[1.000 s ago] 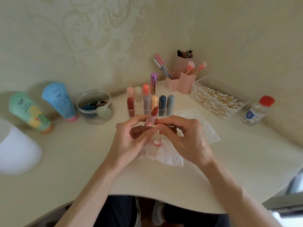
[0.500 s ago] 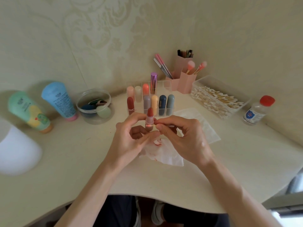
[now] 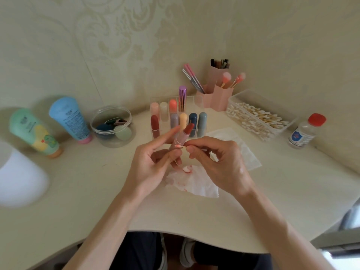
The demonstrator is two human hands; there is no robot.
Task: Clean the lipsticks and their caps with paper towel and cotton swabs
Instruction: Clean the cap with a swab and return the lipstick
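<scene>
Head view, over the near middle of the cream table (image 3: pixel 81 191): gripped low in the left hand (image 3: pixel 153 162), an open lipstick (image 3: pixel 184 134), no longer upright as half a second ago but leaning toward the far right, back to roughly its slant of a second ago. Left index finger now stretched straight beside the tube instead of curled at the bullet, thumb and remaining fingers curled round the base. Pinched between thumb and forefinger of the right hand (image 3: pixel 218 164), a cotton swab (image 3: pixel 178 146), pink-stained tip touching the tube's collar just below the bullet, other right fingers loosely curled. Both hands otherwise in much the same place as before. On the lipstick itself: pale pink tube, brick-red bullet wound out, slanted tip, cap off. Below the hands, flat on the table, a crumpled paper towel (image 3: pixel 196 184) with red smears and a small red-stained wad (image 3: pixel 187 169) at its far edge. To the right, a second, cleaner sheet (image 3: pixel 243 149). Farther back, a clear organizer (image 3: pixel 194 100) with capped lipsticks upright in its compartments. To its right, pink brush holders (image 3: pixel 222 98) and a clear box of cotton swabs (image 3: pixel 261 117).
</scene>
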